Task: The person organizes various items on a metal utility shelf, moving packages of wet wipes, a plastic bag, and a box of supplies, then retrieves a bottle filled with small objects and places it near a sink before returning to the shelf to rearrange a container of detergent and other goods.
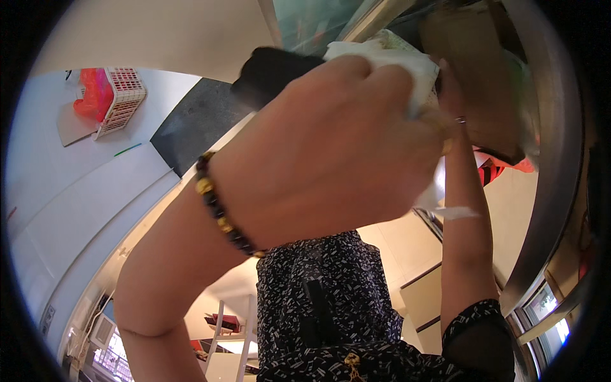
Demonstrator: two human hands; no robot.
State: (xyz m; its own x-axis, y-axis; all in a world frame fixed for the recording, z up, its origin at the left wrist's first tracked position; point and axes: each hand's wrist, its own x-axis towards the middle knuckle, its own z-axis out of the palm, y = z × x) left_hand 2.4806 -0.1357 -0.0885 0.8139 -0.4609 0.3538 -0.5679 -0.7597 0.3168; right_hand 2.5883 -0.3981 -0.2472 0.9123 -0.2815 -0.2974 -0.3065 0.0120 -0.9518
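My left hand (329, 143), wearing a bead bracelet, crosses the middle of the view close to the camera. Its curled fingers grip a white cloth or tissue (405, 71); a thin white end hangs below the fist. My right hand (451, 93) is farther away, against the near side of a blurred brown box-like object (491, 81). Its fingers are mostly hidden, so whether they grip that object is unclear. Behind my left hand is a blurred black object (281, 74), which I cannot identify.
A glass pane (310, 21) with a frame stands at the top. At the left are a white plastic basket (125, 98), a red plastic bag (93, 93) and a dark grey mat (195, 119). A curved dark metal-looking edge (558, 191) runs down the right side.
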